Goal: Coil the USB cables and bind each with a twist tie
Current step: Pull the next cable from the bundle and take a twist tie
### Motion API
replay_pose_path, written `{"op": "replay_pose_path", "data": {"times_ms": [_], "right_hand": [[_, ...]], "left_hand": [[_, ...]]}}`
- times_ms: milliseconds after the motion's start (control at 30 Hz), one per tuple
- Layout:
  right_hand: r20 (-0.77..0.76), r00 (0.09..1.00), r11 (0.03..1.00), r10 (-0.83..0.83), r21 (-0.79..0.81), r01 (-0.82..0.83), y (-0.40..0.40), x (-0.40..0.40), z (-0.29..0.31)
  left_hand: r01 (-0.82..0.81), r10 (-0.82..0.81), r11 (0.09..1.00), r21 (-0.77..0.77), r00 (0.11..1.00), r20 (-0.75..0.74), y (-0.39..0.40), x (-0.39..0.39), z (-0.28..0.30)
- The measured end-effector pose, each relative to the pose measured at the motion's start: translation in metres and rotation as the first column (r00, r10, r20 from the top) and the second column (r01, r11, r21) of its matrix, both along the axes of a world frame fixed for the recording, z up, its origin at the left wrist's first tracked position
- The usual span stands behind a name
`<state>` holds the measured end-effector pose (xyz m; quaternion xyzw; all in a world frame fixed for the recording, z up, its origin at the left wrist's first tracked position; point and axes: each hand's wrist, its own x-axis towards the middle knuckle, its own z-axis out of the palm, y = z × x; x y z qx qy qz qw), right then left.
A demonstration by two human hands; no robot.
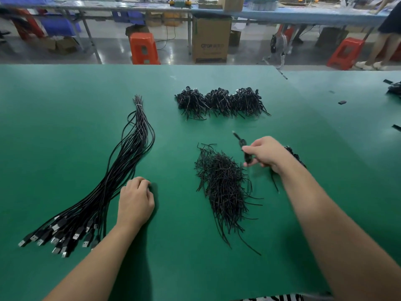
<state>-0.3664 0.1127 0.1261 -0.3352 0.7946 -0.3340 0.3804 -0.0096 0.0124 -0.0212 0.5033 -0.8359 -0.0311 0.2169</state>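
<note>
Head view: finished coils [221, 103] heap at upper centre; many straight USB cables [112, 181] remain at left. The right hand [265, 153] grips a coiled cable [244, 148] beside the twist ties [223, 187]; the left hand [135, 203] rests curled, apparently holding nothing.

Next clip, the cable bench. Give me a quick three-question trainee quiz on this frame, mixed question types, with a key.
1. True or false: the right hand is empty.
2. Which lies nearest the left hand? A) the straight cable bundle B) the bound coils at the far side of the mat C) the orange stool
3. Fill in: the loose heap between the two forearms is a pile of ____.

Key: 1 false, it grips a small coiled cable. 2 A. 3 twist ties.
</note>
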Motion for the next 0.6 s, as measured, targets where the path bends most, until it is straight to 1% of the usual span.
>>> {"op": "replay_pose_path", "data": {"times_ms": [33,100,167,233,333,433,500,600], "right_hand": [[-0.096,0.995,0.996,-0.028,0.079,0.036,-0.003,-0.019,-0.009],[-0.188,0.979,0.972,-0.074,0.206,0.113,-0.007,-0.045,-0.024],[-0.246,0.965,0.948,-0.096,0.272,0.164,-0.011,-0.058,-0.039],[-0.326,0.942,0.927,-0.072,0.326,0.184,-0.016,-0.059,-0.049],[-0.474,0.880,0.911,-0.040,0.344,0.227,-0.021,-0.056,-0.063],[-0.610,0.793,0.896,0.009,0.357,0.264,-0.021,-0.053,-0.071],[-0.659,0.751,0.883,0.042,0.376,0.280,-0.020,-0.052,-0.074],[-0.688,0.723,0.875,0.058,0.384,0.295,-0.018,-0.056,-0.079]], "left_hand": [[-0.002,0.002,1.000,-0.003,1.000,0.005,0.000,0.000,0.000],[-0.004,0.004,1.000,-0.004,1.000,0.008,0.000,-0.001,0.000],[-0.010,0.010,1.000,-0.002,1.000,0.007,0.000,-0.001,0.000],[-0.014,0.014,1.000,-0.001,1.000,0.006,0.000,-0.001,0.001],[-0.014,0.014,1.000,-0.003,1.000,0.007,0.000,-0.001,0.001],[-0.014,0.014,1.000,-0.005,1.000,-0.001,0.001,-0.001,0.001],[-0.013,0.013,1.000,-0.010,1.000,-0.007,0.001,-0.001,0.000],[-0.011,0.011,1.000,-0.013,1.000,-0.014,0.000,-0.001,-0.002]]}}
